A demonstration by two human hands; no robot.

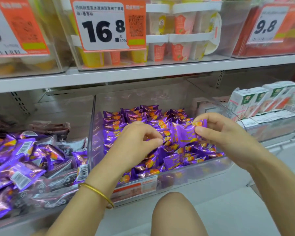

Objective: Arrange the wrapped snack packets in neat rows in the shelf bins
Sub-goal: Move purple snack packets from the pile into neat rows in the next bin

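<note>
1. On the lower shelf, front and centre: a clear plastic bin (pixel 160 178) with a curved front wall and an orange-and-white label on its front.
2. Bin contents: shiny purple foil snack packets with orange print (pixel 134 116). They stand on edge in close rows at the back and left. Those along the front lie looser and tilted.
3. The right hand (pixel 220 132) pinches one purple foil packet (pixel 186 132) by its right end, thumb below and fingers curled on top. This packet is held above the rows, over the right middle of the bin.
4. The left hand (pixel 134 138) is over the bin's middle, fingers curled, thumb and forefinger drawn together just left of the held packet. Whether it grips a wrapper cannot be told.
5. A thin gold bangle (pixel 97 193) sits on the left wrist.
6. Neighbouring bin to the left: a loose heap of purple and dark brown packets (pixel 15 159), several showing barcodes.
7. To the right of the centre bin: white cartons with green and red print (pixel 255 101), standing in a row.
8. Upper shelf: clear bins of lidded dessert cups (pixel 182 24), with a white-and-orange price tag reading 16.8 (pixel 102 28) hung in front.
9. A bare knee (pixel 174 215) shows at the bottom edge.
</note>
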